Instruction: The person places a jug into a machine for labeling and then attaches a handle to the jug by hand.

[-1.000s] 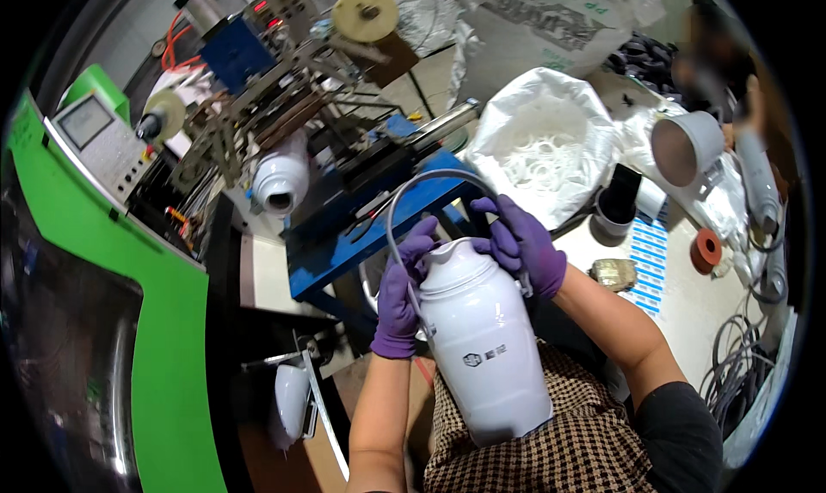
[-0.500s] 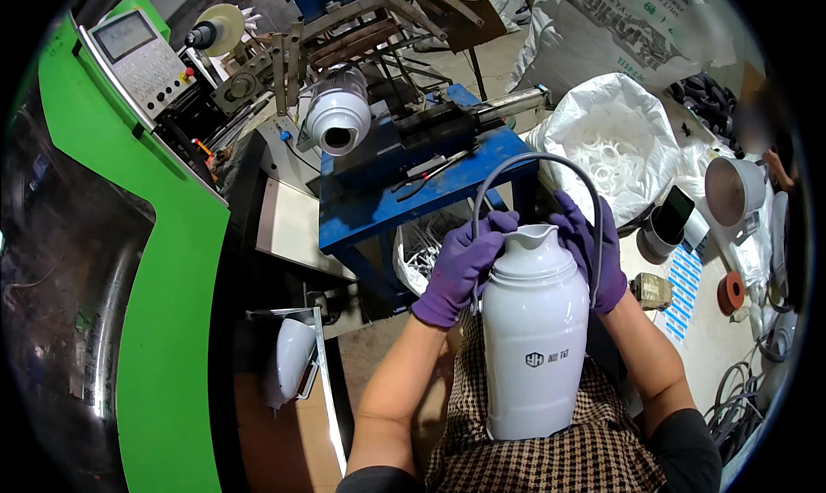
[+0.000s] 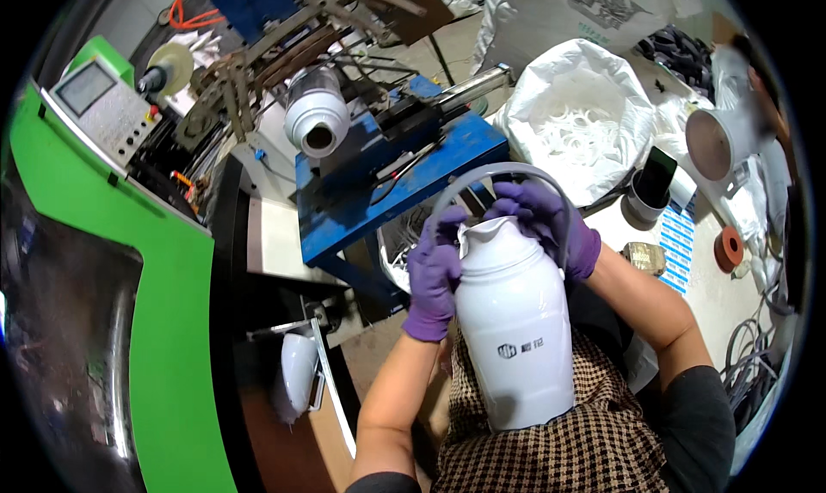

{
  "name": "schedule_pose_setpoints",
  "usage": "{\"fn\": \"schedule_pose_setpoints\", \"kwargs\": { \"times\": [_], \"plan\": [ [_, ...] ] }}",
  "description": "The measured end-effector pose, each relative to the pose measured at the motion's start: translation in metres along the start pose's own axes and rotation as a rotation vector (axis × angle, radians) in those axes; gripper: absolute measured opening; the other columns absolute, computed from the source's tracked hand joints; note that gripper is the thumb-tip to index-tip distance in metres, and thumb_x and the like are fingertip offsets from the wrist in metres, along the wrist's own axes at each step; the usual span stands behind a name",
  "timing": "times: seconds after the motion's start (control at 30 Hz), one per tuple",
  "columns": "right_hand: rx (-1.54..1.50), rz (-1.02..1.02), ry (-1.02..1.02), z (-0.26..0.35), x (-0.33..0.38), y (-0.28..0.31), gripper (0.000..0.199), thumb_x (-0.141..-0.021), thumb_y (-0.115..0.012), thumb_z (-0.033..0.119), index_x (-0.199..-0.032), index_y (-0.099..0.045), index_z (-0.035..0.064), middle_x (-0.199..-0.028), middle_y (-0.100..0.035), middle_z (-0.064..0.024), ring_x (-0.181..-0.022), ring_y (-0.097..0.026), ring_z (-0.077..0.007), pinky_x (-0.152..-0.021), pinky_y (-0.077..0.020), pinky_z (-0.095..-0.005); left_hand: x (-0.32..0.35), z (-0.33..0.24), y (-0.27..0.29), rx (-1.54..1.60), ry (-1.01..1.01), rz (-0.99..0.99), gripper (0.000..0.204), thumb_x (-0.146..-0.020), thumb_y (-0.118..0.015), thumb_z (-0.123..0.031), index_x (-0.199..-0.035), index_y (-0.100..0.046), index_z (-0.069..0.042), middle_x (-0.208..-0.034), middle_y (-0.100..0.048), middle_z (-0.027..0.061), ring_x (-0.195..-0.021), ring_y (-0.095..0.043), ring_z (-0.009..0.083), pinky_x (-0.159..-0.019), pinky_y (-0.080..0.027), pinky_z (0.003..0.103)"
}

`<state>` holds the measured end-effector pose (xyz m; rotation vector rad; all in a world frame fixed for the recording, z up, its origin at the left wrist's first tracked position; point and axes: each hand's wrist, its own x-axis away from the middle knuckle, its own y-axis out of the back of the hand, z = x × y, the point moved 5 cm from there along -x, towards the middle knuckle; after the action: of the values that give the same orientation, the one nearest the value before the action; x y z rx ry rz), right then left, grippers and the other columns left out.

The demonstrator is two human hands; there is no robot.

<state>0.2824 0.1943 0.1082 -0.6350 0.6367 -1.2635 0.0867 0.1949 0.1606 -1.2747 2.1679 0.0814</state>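
Observation:
A pale grey-white vacuum jug (image 3: 516,338) with a pouring lip leans back upright on my lap, against a checked apron. Its grey arched handle (image 3: 495,168) rises over the mouth. At the left of the neck, my purple-gloved left hand (image 3: 434,274) is closed around the handle's lower left end. My purple-gloved right hand (image 3: 551,222) is inside the right side of the arch, behind the handle, its bent fingers apart above the pouring lip. Part of its palm and thumb are hidden.
Ahead stands a blue bench (image 3: 404,196) with pliers and a second jug (image 3: 317,119) mounted beside it. A white sack (image 3: 576,89) of white rings is at right, near a phone (image 3: 659,175) in a cup. A green machine (image 3: 176,295) fills the left.
The view has shifted, and the jug leans more to the left. My right hand's fingers have moved left over the mouth. The left hand has slipped lower along the neck.

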Motion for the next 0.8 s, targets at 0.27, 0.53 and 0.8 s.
{"fn": "schedule_pose_setpoints", "kwargs": {
  "times": [0.27, 0.53, 0.8],
  "plan": [
    [0.524, 0.155, 0.258, 0.045, 0.055, -0.041, 0.051, -0.093, -0.069, 0.012, -0.140, -0.053, 0.0014, -0.098, -0.067, -0.0067, -0.086, -0.061, -0.0114, -0.080, -0.0511, -0.0263, -0.014, 0.021, -0.008, 0.152, 0.426, 0.228, 0.088, -0.096, -0.045, -0.073, -0.131, -0.057, 0.007, -0.142, -0.055, 0.0259, -0.128, -0.057, 0.0329, -0.114, -0.043, 0.044],
    [0.689, -0.031, 0.212, 0.058, 0.064, -0.039, 0.034, -0.102, -0.057, 0.028, -0.102, -0.075, -0.0010, -0.092, -0.066, -0.0010, -0.085, -0.058, -0.0102, -0.081, -0.0476, -0.0269, -0.010, 0.049, -0.014, 0.283, 0.529, 0.260, 0.097, -0.088, -0.057, -0.075, -0.139, -0.053, 0.008, -0.138, -0.060, 0.0179, -0.122, -0.062, 0.0268, -0.108, -0.049, 0.040],
    [0.585, -0.052, 0.293, 0.055, 0.055, -0.064, 0.031, -0.096, -0.069, 0.030, -0.099, -0.074, -0.0002, -0.082, -0.068, -0.0010, -0.075, -0.059, -0.0061, -0.067, -0.0484, -0.0242, -0.002, 0.048, -0.016, 0.307, 0.480, 0.222, 0.071, -0.095, -0.059, -0.060, -0.136, -0.056, -0.003, -0.140, -0.058, 0.0165, -0.127, -0.058, 0.0304, -0.110, -0.047, 0.046]
  ]
}}
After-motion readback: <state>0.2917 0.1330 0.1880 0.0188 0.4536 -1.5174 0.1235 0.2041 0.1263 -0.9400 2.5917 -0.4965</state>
